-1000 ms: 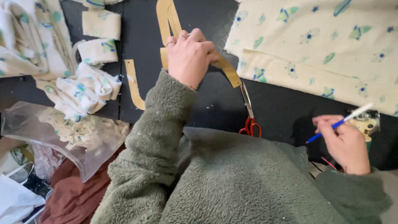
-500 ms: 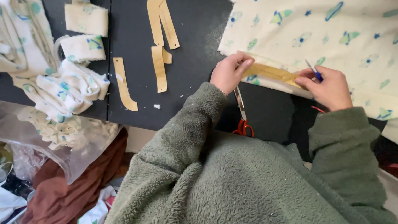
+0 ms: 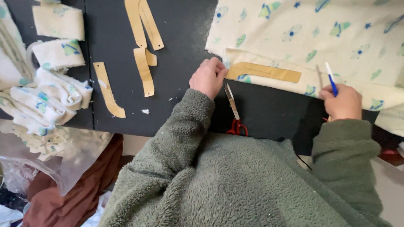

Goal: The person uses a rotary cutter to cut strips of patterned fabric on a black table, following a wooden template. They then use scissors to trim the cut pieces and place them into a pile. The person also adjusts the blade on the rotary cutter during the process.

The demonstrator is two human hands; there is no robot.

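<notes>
Once the tan paper pattern strip [image 3: 264, 71] had been carried across from the dark surface [image 3: 181, 75] and let go by the right hand, it lay flat along the folded lower edge of the cream printed fabric [image 3: 320, 33], no longer held up between two hands as half a second before. The left hand [image 3: 208, 77] was loosely curled, its fingertips [image 3: 220, 67] pressing at the strip's left end and the fabric edge, pinning rather than gripping. The right hand [image 3: 343, 103] had drawn back just off the strip's right end and was clenched around a blue and white pen [image 3: 331, 79], tip pointing up and away from the person, apart from the strip. Red-handled scissors [image 3: 233, 113] lay closed on the surface between the two arms, untouched. Further tan pattern pieces [image 3: 143, 46] remained to the left, and beyond them lay cut fabric pieces [image 3: 50, 88] in the same print. Judging by the strip's settled position and the pen held ready beside it, placement looked finished and marking around the strip appeared to be the step in hand.
</notes>
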